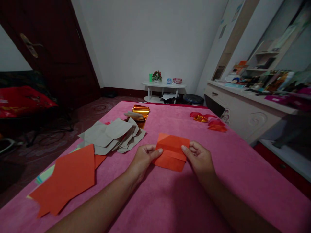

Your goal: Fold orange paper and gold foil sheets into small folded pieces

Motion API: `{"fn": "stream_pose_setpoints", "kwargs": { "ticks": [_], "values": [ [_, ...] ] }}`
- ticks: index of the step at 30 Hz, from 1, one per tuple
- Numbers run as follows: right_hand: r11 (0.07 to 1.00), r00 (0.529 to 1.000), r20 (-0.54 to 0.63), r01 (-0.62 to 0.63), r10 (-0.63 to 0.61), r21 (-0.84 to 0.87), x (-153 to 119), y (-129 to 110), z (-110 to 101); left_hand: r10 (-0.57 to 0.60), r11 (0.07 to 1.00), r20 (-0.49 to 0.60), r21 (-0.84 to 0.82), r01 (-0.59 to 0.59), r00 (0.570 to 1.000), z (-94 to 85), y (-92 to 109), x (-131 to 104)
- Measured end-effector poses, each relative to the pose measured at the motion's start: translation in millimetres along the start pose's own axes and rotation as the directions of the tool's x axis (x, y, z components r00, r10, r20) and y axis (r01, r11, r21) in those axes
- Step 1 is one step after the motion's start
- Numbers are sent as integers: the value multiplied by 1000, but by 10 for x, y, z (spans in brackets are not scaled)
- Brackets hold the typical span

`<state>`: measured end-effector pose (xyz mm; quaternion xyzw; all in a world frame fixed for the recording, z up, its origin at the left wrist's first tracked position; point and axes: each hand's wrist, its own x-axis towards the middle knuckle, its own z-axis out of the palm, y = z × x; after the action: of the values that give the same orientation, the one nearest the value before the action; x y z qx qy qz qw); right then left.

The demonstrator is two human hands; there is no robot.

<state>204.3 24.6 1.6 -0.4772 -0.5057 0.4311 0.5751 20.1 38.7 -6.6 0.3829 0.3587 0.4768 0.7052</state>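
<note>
Between my two hands is a small piece of orange paper (173, 144) with creases across its middle and a folded layer over its lower part. My left hand (145, 157) pinches its left edge, thumb on top and fingers beneath. At the right edge my right hand (199, 158) grips it the same way. The paper is held above a pink cloth (155, 200). Left of my left hand lie larger orange paper sheets (70, 174) with cut corners, and beyond them a loose pile of grey paper pieces (109, 134).
A gold foil roll (141, 110) lies at the far left of the pink surface. Red and gold folded pieces (200, 117) sit at the far right. Behind stands a white side table (162, 85). A cluttered dresser (240, 100) runs along the right, and a dark door (48, 48) is left.
</note>
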Motion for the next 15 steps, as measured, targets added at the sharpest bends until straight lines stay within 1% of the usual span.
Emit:
{"fn": "stream_pose_setpoints", "kwargs": {
  "ticks": [2, 5, 8, 12, 13, 15],
  "values": [
    [998, 999, -7, -34, 35, 48, 8, 1, 3, -3, 1000, -13, 7, 3, 1000, 2, 3, -3],
    [997, 997, -64, -48, 51, 52, 15, 15, -7, -14, 1000, -38, 2, 14, 999, -3, -1, 0],
    [1000, 996, -88, -10, 11, 16, 21, 35, -29, -21, 1000, -35, -17, 21, 999, -6, -7, 1],
    [993, 992, -84, 94, -99, -67, 22, 41, -40, -11, 1000, -22, -26, 11, 1000, 0, -1, -3],
    [990, 990, -80, 107, -114, -91, 19, 39, -37, -5, 1000, -22, -29, 4, 1000, 1, 3, -4],
    [990, 994, -48, 95, -100, -104, 9, 35, -25, 7, 999, -20, -38, -7, 1000, 0, 10, -6]
  ]
}}
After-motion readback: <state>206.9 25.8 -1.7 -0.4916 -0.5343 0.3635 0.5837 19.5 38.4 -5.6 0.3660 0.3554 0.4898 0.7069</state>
